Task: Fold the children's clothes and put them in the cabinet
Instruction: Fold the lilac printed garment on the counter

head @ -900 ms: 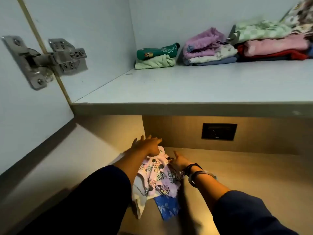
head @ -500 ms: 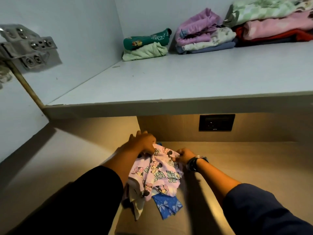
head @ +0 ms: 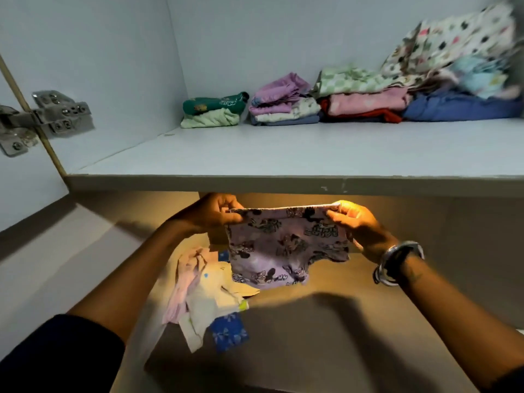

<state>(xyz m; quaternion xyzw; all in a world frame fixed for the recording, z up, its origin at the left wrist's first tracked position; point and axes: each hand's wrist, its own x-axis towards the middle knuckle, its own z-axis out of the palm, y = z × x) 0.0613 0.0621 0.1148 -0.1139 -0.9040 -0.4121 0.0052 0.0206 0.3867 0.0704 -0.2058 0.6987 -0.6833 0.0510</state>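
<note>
A pale cabinet [head: 255,38] is seen from the front, its shelf [head: 283,154] carrying folded stacks of clothes [head: 363,102] along the back wall, with the front half left bare. Below the shelf a warmly lit counter [head: 340,336] is seen, and on it a small loose pile of clothes [head: 204,296] is left unfolded.

A lilac printed garment [head: 286,245] is held up in the air, just under the shelf's front edge and above the counter, stretched by its top hem between both hands. The left hand [head: 211,212] is closed in a pinch on the left corner, the right hand [head: 357,222] likewise on the right corner; the cloth hangs freely below them.

Trouble could be expected if the garment is lifted straight up: the hem might be caught on the shelf edge close above it. A crooked fold could result if the hanging part is not laid flat first. The rightmost stack looks heaped and, though blurred, might be toppled if another piece is pushed against it.
</note>
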